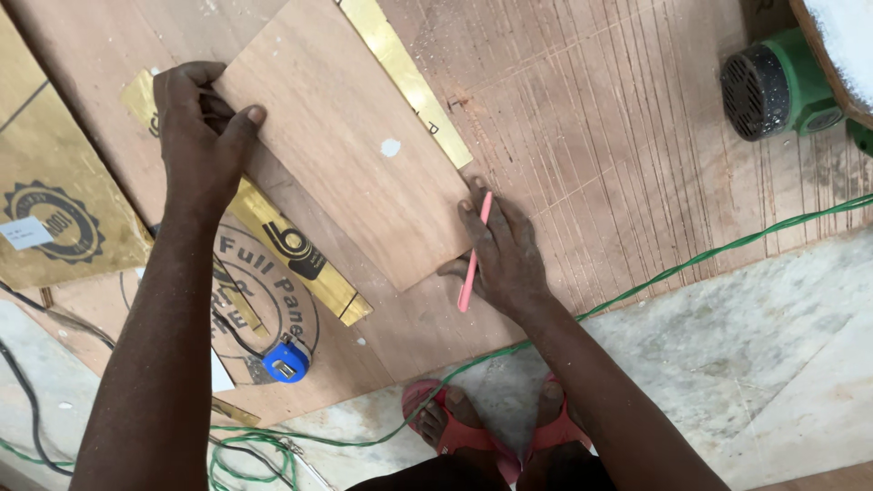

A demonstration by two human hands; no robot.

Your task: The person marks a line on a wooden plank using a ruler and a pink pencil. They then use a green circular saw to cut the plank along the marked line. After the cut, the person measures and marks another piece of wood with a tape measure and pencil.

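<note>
Your left hand clamps the far corner of the small plywood panel; your right hand pinches a pink pencil at the near corner. The panel lies positioned on the scored sheet; no marked line shows yet.

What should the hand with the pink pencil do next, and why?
Probably draw the pencil along the edge of the small plywood piece. The right hand has the pencil tip right at the piece's corner, and the left hand grips the far end, pressing it flat on the big plywood sheet. No pencil line shows yet.
</note>
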